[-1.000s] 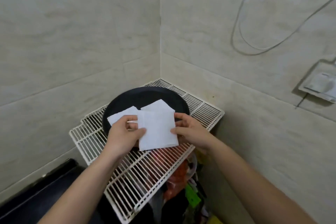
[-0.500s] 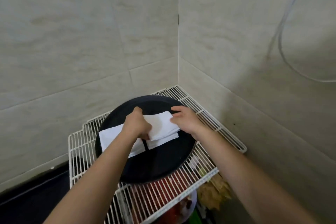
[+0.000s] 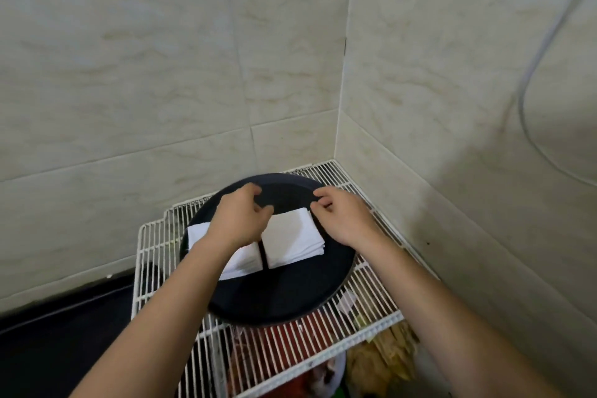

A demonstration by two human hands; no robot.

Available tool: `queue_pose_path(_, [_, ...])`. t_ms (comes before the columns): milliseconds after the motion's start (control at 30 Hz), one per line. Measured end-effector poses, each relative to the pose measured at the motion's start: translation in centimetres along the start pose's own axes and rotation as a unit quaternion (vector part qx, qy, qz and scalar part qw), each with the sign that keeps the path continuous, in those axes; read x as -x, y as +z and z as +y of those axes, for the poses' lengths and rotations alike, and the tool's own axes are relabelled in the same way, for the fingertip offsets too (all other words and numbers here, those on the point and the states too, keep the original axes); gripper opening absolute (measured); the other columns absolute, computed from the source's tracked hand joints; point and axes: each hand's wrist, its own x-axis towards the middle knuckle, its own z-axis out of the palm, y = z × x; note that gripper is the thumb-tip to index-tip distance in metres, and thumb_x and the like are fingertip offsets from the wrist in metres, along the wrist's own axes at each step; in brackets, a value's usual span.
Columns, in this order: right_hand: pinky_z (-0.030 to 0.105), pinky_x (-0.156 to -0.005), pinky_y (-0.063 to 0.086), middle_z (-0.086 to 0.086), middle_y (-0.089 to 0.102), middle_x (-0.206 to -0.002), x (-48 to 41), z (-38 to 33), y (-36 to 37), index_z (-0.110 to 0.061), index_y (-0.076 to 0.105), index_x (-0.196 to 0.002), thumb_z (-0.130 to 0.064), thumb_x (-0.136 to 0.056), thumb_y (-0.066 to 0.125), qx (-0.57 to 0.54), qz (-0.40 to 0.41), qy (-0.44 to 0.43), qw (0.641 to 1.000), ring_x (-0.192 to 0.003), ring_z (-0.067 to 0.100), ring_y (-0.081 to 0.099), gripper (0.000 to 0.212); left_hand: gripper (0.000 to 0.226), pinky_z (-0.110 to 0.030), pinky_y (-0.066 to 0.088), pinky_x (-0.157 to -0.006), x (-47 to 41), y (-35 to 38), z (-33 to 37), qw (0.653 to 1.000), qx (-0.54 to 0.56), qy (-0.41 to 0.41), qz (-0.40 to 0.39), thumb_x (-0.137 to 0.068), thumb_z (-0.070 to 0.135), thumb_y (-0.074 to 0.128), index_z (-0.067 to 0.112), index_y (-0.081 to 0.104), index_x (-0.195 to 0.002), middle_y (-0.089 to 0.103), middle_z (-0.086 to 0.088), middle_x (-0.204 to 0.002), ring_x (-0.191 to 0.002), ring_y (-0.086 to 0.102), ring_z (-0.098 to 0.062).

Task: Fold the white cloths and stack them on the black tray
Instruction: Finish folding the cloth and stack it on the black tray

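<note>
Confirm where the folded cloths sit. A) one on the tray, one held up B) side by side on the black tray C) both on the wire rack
B: the left pile and right pile both lie on the tray, a dark strip between them.

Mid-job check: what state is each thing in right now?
Right cloth stack: folded, flat on tray.
Left cloth stack: folded, on tray, partly hidden.
Black tray: on wire rack, holds both stacks.
Left hand: loosely curled, holding nothing.
Right hand: curled at right stack's corner; grip unclear.
</note>
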Motion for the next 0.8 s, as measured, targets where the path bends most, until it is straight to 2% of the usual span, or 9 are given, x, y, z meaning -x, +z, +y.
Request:
queue_pose_path(33, [0.033, -0.096, 0.049, -0.005, 0.066, -0.122, 0.2, -0.6, -0.1, -0.024, 0.059, -0.133, -0.038, -0.097, 0.055, -0.006, 0.023, -0.026, 0.999, -0.112, 0.014, 0.061, 0.038, 0.04, -0.038, 0.057, -0.078, 1.0, -0.8, -0.4, 0.997, 0.057, 0.035, 0.033, -0.093, 0.03, 0.062, 0.015, 0.055, -0.129, 0.07, 0.003, -0.095, -0.079, 0.069, -0.021])
queue_pose_path(100, [0.034, -0.102, 0.046, -0.002, 0.059, -0.133, 0.9, -2.1, 0.1, -0.021, 0.054, -0.138, -0.039, -0.101, 0.05, -0.013, 0.054, -0.08, 0.995, -0.12, 0.015, 0.057, 0.042, 0.039, -0.041, 0.054, -0.089, 3.2, -2.2, -1.7, 0.985, 0.059, 0.114, 0.111, -0.096, 0.032, 0.058, 0.015, 0.056, -0.131, 0.067, -0.002, -0.115, -0.097, 0.067, -0.021])
queue_pose_path(167, [0.034, -0.109, 0.039, 0.001, 0.049, -0.145, 1.7, -4.0, 1.2, -0.02, 0.046, -0.145, -0.04, -0.102, 0.046, -0.004, 0.06, -0.131, 0.99, -0.132, 0.017, 0.046, 0.047, 0.044, -0.043, 0.047, -0.102, 5.8, -3.5, -4.2, 0.969, -0.029, 0.159, 0.185, -0.1, 0.038, 0.051, 0.016, 0.051, -0.138, 0.052, -0.007, -0.14, -0.125, 0.053, -0.025])
queue_pose_path(233, [0.037, -0.116, 0.029, 0.003, 0.037, -0.155, 2.4, -6.0, 2.8, -0.02, 0.037, -0.151, -0.043, -0.103, 0.043, 0.023, 0.054, -0.174, 0.983, -0.143, 0.019, 0.033, 0.053, 0.054, -0.048, 0.036, -0.11, 8.2, -4.6, -7.1, 0.951, -0.129, 0.165, 0.228, -0.1, 0.045, 0.043, 0.016, 0.044, -0.145, 0.033, -0.014, -0.156, -0.142, 0.034, -0.032])
queue_pose_path(367, [0.041, -0.123, 0.012, 0.007, 0.01, -0.167, 4.7, -12.1, 9.1, -0.023, 0.022, -0.157, -0.05, -0.103, 0.037, 0.074, 0.009, -0.28, 0.957, -0.153, 0.024, 0.007, 0.063, 0.067, -0.056, 0.023, -0.117, 14.1, -7.5, -15.2, 0.937, -0.235, 0.056, 0.253, -0.098, 0.055, 0.034, 0.02, 0.028, -0.155, 0.008, -0.016, -0.165, -0.153, 0.005, -0.032])
queue_pose_path(500, [0.04, -0.123, -0.002, 0.004, -0.006, -0.168, 8.1, -17.7, 14.8, -0.028, 0.009, -0.16, -0.053, -0.102, 0.037, 0.087, -0.036, -0.369, 0.924, -0.153, 0.022, -0.008, 0.068, 0.073, -0.061, 0.019, -0.116, 19.7, -10.7, -21.8, 0.922, -0.281, -0.037, 0.264, -0.096, 0.06, 0.03, 0.019, 0.025, -0.156, 0.002, -0.02, -0.164, -0.152, 0.0, -0.036])
queue_pose_path(800, [0.046, -0.125, 0.002, 0.005, -0.008, -0.168, 21.0, -31.1, 28.6, -0.027, 0.006, -0.16, -0.052, -0.102, 0.037, 0.072, -0.076, -0.464, 0.88, -0.154, 0.024, -0.009, 0.07, 0.076, -0.065, 0.019, -0.114, 38.0, -18.7, -36.5, 0.888, -0.328, -0.166, 0.275, -0.094, 0.06, 0.03, 0.018, 0.022, -0.157, 0.001, -0.021, -0.164, -0.152, 0.0, -0.039])
